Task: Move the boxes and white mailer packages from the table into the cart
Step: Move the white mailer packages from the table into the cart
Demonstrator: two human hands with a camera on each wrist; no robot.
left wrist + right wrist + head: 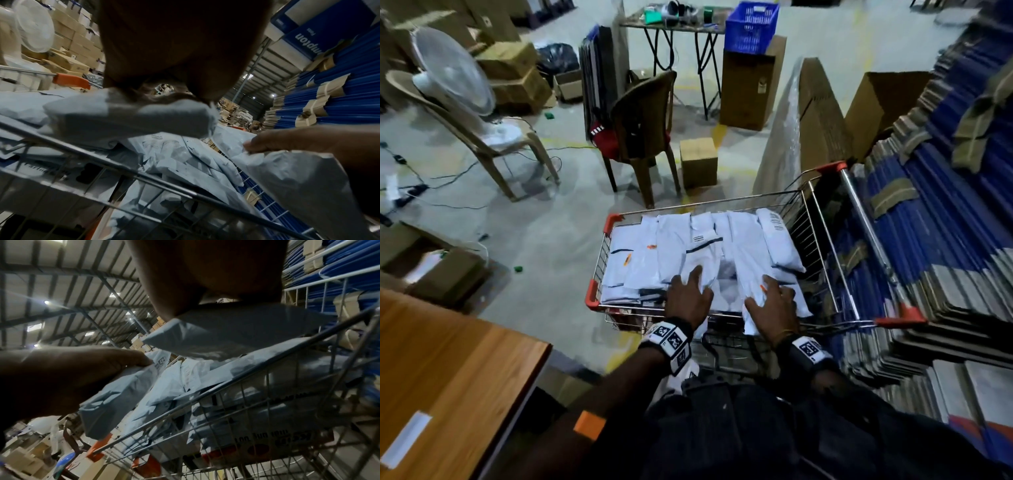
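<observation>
At far left, the corner of an orange-brown wooden table (pixel 448 370) shows. Centre, a chrome wire shopping cart with orange corner guards (pixel 599 260) is filled to its rim with flat white plastic mailer packages (pixel 654 253), overlapping in rows; printed cardboard boxes (pixel 287 434) lie beneath them. The left hand (pixel 688 298) rests on a white mailer (pixel 127 120) at the near edge, fingers spread and bent over it, holding it. The right hand (pixel 770 308) likewise clasps another white mailer (pixel 236 331). At right stand stacked blue flattened cartons (pixel 935 219).
</observation>
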